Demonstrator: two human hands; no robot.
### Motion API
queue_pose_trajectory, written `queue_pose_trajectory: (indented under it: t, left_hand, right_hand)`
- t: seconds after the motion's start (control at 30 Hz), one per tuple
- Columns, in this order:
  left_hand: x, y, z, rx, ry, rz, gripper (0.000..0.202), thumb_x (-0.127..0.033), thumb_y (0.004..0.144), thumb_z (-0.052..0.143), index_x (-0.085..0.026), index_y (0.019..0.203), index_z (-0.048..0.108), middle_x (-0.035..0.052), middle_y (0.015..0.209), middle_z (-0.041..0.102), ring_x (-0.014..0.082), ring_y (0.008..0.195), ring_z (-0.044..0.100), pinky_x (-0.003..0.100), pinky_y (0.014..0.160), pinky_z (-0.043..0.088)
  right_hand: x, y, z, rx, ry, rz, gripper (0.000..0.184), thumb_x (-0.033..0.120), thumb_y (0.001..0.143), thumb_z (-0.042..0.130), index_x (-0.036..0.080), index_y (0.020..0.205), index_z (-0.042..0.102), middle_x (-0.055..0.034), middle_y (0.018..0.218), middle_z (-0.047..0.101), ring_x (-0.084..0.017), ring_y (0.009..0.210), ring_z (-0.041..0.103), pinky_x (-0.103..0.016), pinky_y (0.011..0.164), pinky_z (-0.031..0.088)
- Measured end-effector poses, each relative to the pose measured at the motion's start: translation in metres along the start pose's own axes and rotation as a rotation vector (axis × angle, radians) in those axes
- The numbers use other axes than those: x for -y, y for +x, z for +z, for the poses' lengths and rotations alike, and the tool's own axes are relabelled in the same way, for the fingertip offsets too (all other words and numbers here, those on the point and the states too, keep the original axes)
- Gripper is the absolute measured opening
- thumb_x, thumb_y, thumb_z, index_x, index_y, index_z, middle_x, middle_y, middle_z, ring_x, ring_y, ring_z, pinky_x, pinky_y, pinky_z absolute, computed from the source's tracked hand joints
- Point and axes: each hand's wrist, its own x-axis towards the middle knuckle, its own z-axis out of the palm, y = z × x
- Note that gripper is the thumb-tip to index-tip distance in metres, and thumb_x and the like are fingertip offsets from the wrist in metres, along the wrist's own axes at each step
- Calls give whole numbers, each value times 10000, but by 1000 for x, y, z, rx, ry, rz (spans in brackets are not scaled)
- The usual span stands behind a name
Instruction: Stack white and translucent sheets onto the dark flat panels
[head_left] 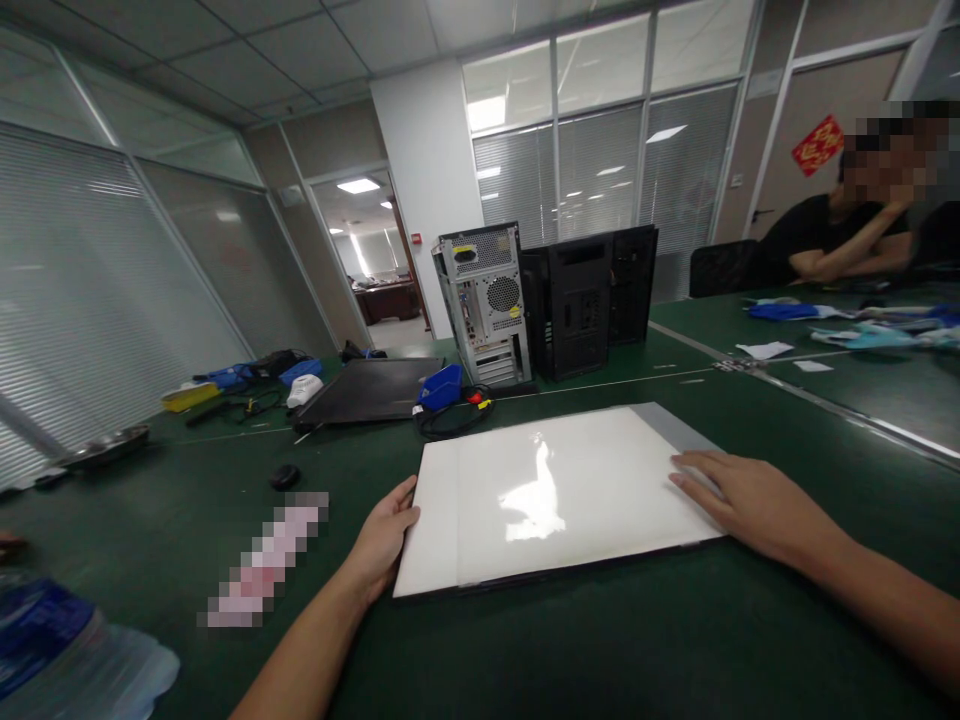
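A flat white glossy panel [585,500] with a dark lower edge lies before me, a bright reflection on its surface. A grey strip [679,428] shows along its right side. My left hand [386,535] is closed on the panel's left edge, with the thumb on top and the other fingers partly hidden at the side and beneath. On the right, my right hand [739,495] rests on the edge, its fingers stretched out over the top surface and its thumb out of sight.
Behind the panel stand an open computer case [487,310] and black case panels [581,305]. Left of these lie a dark flat screen [371,390], a blue tray [440,387] and black cable. A water bottle [67,650] is near left. A person [832,235] sits at far right.
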Motion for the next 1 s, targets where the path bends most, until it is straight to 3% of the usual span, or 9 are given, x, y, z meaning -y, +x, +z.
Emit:
queue_pose_trajectory:
  t: [0.33, 1.0]
  left_hand:
    - [2, 3, 0, 27, -11, -4, 722, 25, 725, 569, -142, 1410, 415, 157, 1304, 600, 216, 1024, 660, 300, 827, 531]
    - [3, 4, 0, 16, -38, -41, 670, -32, 795, 545, -169, 1433, 393, 158, 1192, 668, 213, 883, 703, 306, 716, 558]
  right_hand:
    - [29, -5, -1, 88, -14, -203, 540, 607, 882, 376, 320, 1313, 529, -28, 1351, 524, -268, 1242, 466, -524, 1020, 372]
    - [38, -8, -4, 121, 21, -308, 494, 556, 895, 401, 386, 1355, 468, -1, 1378, 497, -265, 1249, 465, -520, 1034, 373]
